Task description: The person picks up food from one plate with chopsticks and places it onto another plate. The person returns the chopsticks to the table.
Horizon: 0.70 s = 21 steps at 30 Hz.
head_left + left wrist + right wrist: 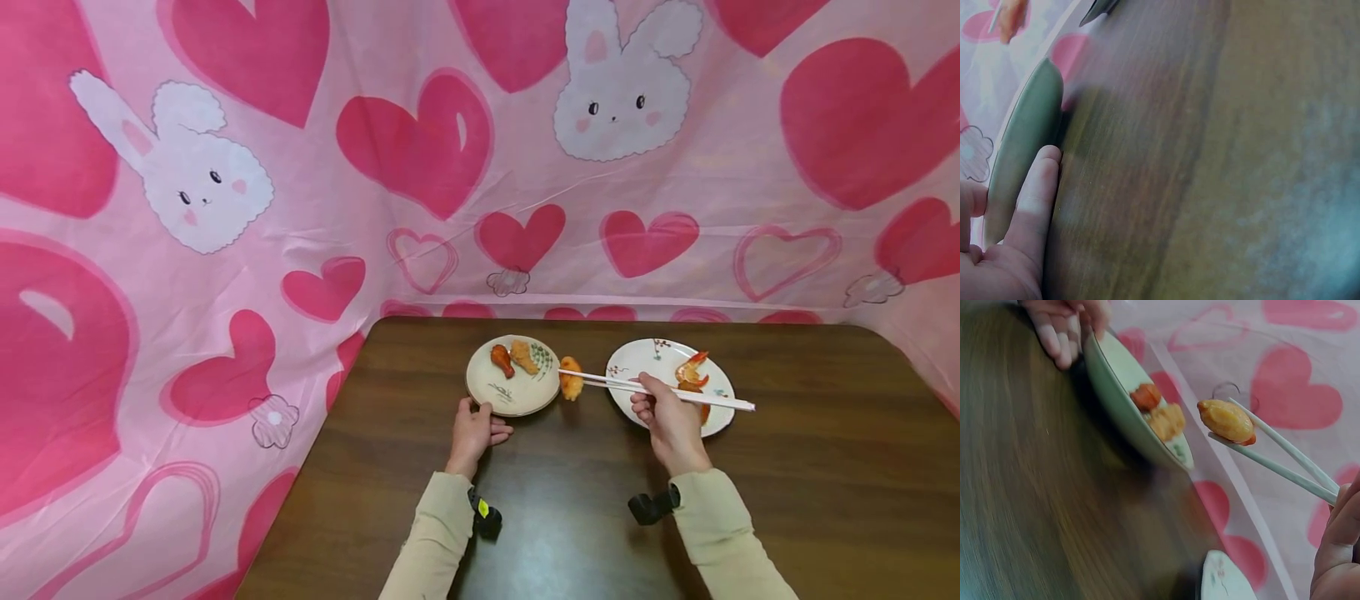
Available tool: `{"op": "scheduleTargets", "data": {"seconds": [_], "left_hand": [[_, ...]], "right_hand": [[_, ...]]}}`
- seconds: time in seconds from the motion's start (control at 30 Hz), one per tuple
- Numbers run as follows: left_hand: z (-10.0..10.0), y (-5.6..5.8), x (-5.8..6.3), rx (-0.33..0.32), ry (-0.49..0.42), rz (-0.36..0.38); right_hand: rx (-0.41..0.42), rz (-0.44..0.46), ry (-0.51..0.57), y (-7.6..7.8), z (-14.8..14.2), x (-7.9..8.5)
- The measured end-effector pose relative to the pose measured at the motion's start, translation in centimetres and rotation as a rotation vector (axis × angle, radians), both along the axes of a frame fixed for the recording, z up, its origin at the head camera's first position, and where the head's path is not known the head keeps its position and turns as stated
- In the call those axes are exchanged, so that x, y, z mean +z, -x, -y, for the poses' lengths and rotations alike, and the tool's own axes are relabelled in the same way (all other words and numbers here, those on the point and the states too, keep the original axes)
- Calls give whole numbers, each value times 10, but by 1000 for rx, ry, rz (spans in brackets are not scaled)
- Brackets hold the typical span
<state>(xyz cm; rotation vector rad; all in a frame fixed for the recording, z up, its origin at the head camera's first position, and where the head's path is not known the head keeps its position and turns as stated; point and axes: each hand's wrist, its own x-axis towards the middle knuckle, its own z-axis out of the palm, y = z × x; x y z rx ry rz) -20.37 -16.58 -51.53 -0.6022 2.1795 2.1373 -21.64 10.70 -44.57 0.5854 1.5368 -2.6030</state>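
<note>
My left hand (474,437) holds the near rim of a round cream plate (531,398), thumb at the edge and fingers along its underside. On that plate lie a glossy red-brown drumstick (502,360) and a craggy breaded fried piece (523,357). My right hand (671,425) grips a pair of white chopsticks (720,401). Their tips pinch a golden-brown piece of food, shaped like a chicken wing (1227,420), raised in the air. It hangs just beyond the cream plate's right rim in the head view.
A white oval plate (633,357) with a painted branch pattern stands to the right, partly behind my right hand. On it are a shrimp (692,368) and an orange-brown piece (705,411). Pink heart-and-rabbit cloth (465,275) rises behind the brown wooden table (810,433).
</note>
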Motion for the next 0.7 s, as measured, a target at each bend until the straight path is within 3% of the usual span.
{"op": "scheduleTargets", "data": {"seconds": [0.43, 0.7], "left_hand": [[1, 0, 1, -3, -24, -12], [0, -2, 1, 8, -20, -28]], "right_hand": [[36, -71, -26, 7, 46, -2], [52, -66, -74, 13, 67, -8]]}}
